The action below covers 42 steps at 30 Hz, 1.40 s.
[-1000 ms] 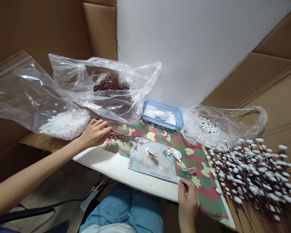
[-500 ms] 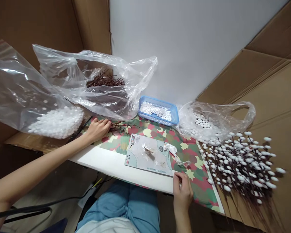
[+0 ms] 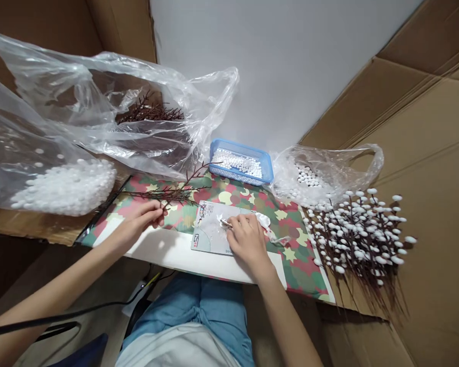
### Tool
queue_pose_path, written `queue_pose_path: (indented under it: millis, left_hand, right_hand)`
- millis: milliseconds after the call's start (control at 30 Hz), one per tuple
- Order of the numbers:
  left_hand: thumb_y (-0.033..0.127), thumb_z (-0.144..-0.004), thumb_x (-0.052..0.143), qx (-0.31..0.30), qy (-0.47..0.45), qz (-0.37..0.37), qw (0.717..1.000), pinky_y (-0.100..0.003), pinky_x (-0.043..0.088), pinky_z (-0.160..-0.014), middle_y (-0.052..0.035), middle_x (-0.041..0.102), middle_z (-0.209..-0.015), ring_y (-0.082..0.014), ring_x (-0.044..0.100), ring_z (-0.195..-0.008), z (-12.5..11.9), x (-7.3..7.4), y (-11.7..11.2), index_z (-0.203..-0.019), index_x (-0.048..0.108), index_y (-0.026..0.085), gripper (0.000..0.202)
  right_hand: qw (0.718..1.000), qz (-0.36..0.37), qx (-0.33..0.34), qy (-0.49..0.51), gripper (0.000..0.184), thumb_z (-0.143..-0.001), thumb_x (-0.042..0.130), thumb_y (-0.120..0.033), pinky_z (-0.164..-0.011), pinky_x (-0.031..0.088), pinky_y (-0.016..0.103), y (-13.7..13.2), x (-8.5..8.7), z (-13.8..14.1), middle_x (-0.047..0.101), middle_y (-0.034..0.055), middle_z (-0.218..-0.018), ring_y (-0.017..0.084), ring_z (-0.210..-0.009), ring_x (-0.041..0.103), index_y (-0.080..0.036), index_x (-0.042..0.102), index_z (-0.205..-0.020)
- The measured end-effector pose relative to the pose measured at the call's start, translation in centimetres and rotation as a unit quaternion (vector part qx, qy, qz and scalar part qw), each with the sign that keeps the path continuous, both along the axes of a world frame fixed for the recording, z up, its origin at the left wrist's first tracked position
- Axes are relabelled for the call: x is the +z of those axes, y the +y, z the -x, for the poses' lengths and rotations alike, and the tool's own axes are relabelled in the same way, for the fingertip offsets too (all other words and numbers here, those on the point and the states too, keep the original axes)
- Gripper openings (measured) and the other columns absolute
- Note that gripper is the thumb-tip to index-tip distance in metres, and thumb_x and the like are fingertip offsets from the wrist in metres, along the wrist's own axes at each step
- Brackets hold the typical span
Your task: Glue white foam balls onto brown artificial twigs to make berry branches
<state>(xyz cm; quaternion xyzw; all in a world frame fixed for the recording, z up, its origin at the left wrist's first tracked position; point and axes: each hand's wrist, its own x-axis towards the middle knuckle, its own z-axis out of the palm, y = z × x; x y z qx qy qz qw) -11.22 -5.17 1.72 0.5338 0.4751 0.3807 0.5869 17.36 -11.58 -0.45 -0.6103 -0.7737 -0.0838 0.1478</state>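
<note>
The left hand (image 3: pixel 142 220) is curling its fingers closed around the thin dark twig (image 3: pixel 172 193), which is lying across the camouflage-print sheet (image 3: pixel 290 255), while the right hand (image 3: pixel 247 239) is pressing down with bunched fingers on the hot melt glue gun card (image 3: pixel 208 229), and I cannot tell whether they are pinching anything. The twig's fine side shoots could snag the clear plastic bag (image 3: pixel 145 158) if swung upward, and the blue plastic basket (image 3: pixel 240 145) and white-beaded branches (image 3: pixel 357 237) are crowding the far side
</note>
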Motion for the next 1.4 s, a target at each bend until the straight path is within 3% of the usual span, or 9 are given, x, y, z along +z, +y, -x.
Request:
queue_pose_path:
  millis: [67,167,300,533,633,767,1033,1233,1400]
  left_hand:
    - [0.034,-0.065,0.067,-0.005,-0.082,0.084,0.993,-0.021,0.034,-0.049,-0.0002,0.055,-0.058,-0.0099,0.044,-0.051,-1.3,-0.6,-0.9,-0.065,0.055,0.016,0.022]
    - [0.038,-0.068,0.067,-0.012,-0.107,0.094,0.99,-0.02,0.035,-0.05,0.0,0.055,-0.061,-0.0077,0.043,-0.051,-3.1,-1.3,-1.7,-0.07,0.057,0.015,0.026]
    - [0.044,-0.077,0.065,-0.012,-0.111,0.064,0.992,-0.019,0.026,-0.044,0.0054,0.047,-0.051,-0.007,0.035,-0.045,-5.1,-1.7,-2.2,-0.087,0.061,0.016,0.03]
    - [0.035,-0.08,0.055,-0.025,-0.064,-0.007,0.998,-0.022,0.031,-0.045,0.0021,0.056,-0.056,-0.0094,0.042,-0.046,-7.6,-2.9,-3.2,-0.081,0.063,0.016,0.021]
    - [0.033,-0.081,0.054,-0.023,-0.061,-0.02,0.998,-0.022,0.037,-0.048,0.0013,0.057,-0.061,-0.0097,0.046,-0.048,-8.3,-3.2,-3.4,-0.081,0.063,0.016,0.019]
    - [0.04,-0.084,0.056,-0.014,-0.035,-0.041,0.998,-0.022,0.04,-0.049,0.0,0.058,-0.066,-0.0103,0.049,-0.051,-8.8,-3.6,-3.5,-0.094,0.067,0.015,0.029]
    - [0.046,-0.087,0.053,-0.027,-0.012,-0.057,0.998,-0.022,0.037,-0.045,-0.0001,0.058,-0.061,-0.0096,0.047,-0.045,-8.9,-4.2,-3.3,-0.09,0.067,0.013,0.036]
    - [0.043,-0.089,0.051,-0.03,-0.01,-0.066,0.997,-0.022,0.038,-0.049,0.0006,0.057,-0.061,-0.0102,0.048,-0.048,-8.8,-4.3,-3.4,-0.09,0.066,0.014,0.033]
    - [0.041,-0.09,0.049,-0.039,-0.004,-0.074,0.997,-0.023,0.038,-0.05,0.0012,0.054,-0.059,-0.011,0.048,-0.049,-8.8,-4.3,-3.3,-0.091,0.067,0.014,0.032]
  right_hand:
    - [1.0,0.004,0.0,-0.019,0.013,-0.081,0.053,-0.013,-0.073,0.034,0.036,0.8,-0.2,0.0,0.064,0.0052,-0.081,0.026,-0.089,0.048,-0.022,0.061,-0.087]
    - [1.0,0.011,-0.02,0.019,0.013,-0.078,0.051,-0.012,-0.071,0.033,0.036,1.8,-0.3,-0.6,0.064,0.0049,-0.075,0.025,-0.084,0.048,-0.022,0.058,-0.076]
    - [0.981,0.026,-0.039,0.188,0.012,-0.077,0.049,-0.014,-0.073,0.036,0.034,2.4,0.3,-1.7,0.062,0.0034,-0.074,0.023,-0.081,0.048,-0.023,0.055,-0.072]
    - [0.855,0.039,-0.072,0.512,0.007,-0.074,0.056,-0.029,-0.073,0.038,0.032,1.8,0.7,-2.4,0.057,-0.0018,-0.077,0.018,-0.075,0.05,-0.023,0.057,-0.076]
    - [0.813,0.006,-0.072,0.578,0.008,-0.072,0.058,-0.03,-0.07,0.038,0.03,1.5,0.4,-2.0,0.054,-0.0031,-0.072,0.016,-0.071,0.05,-0.022,0.057,-0.074]
    - [0.786,-0.04,-0.071,0.612,0.009,-0.07,0.059,-0.029,-0.066,0.037,0.028,1.0,0.5,-1.1,0.051,-0.0035,-0.069,0.015,-0.068,0.049,-0.021,0.056,-0.073]
    - [0.793,-0.038,-0.064,0.604,0.007,-0.073,0.057,-0.027,-0.069,0.038,0.029,0.8,0.1,1.0,0.052,-0.0025,-0.072,0.016,-0.071,0.05,-0.021,0.056,-0.076]
    - [0.83,-0.029,-0.063,0.553,0.007,-0.076,0.057,-0.027,-0.075,0.038,0.032,1.0,-0.6,1.6,0.055,-0.0009,-0.077,0.018,-0.079,0.051,-0.021,0.058,-0.077]
    - [0.838,-0.036,-0.076,0.538,0.007,-0.077,0.056,-0.028,-0.073,0.037,0.032,1.1,-0.8,1.7,0.054,-0.0008,-0.077,0.018,-0.078,0.049,-0.021,0.058,-0.078]
